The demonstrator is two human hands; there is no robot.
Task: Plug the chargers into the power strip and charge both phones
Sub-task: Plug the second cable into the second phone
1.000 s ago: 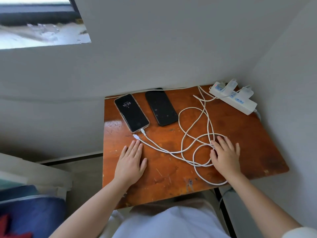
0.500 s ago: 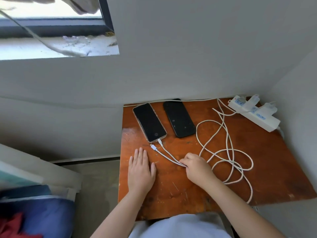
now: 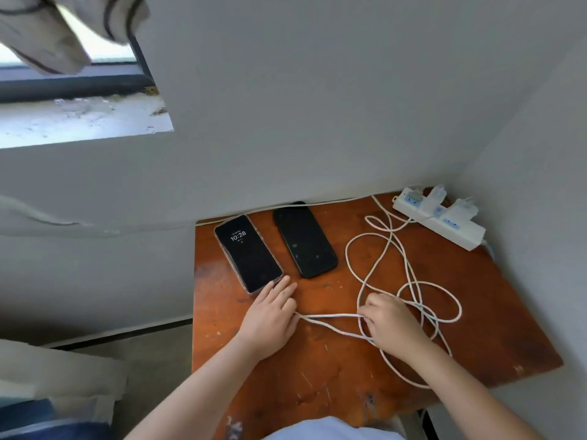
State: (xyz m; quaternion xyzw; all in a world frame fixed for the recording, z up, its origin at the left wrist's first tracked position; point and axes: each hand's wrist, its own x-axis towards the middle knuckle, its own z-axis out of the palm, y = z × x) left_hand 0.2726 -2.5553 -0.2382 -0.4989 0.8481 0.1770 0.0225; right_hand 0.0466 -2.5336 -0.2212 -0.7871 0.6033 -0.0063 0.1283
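Note:
Two phones lie at the back left of the wooden table (image 3: 492, 312). The left phone (image 3: 247, 254) shows a lit 10:28 screen; the right phone (image 3: 305, 241) is dark. My left hand (image 3: 270, 319) rests at the lit phone's lower edge, fingertips touching it, and two white cables (image 3: 330, 317) run in under its thumb; their plugs are hidden. My right hand (image 3: 390, 322) pinches the same cables further along. They loop loosely (image 3: 381, 246) back to two white chargers (image 3: 436, 198) plugged into the power strip (image 3: 470, 233) at the back right corner.
The table sits in a corner, with walls behind and to the right. A window sill (image 3: 79, 119) is up on the left, with cloth (image 3: 57, 30) hanging above it. Bedding (image 3: 63, 376) lies low on the left.
My left hand has slid forward over the cable ends to the left phone's lower edge, and its screen has lit up. My right hand has moved right along the cables, drawing them straight.

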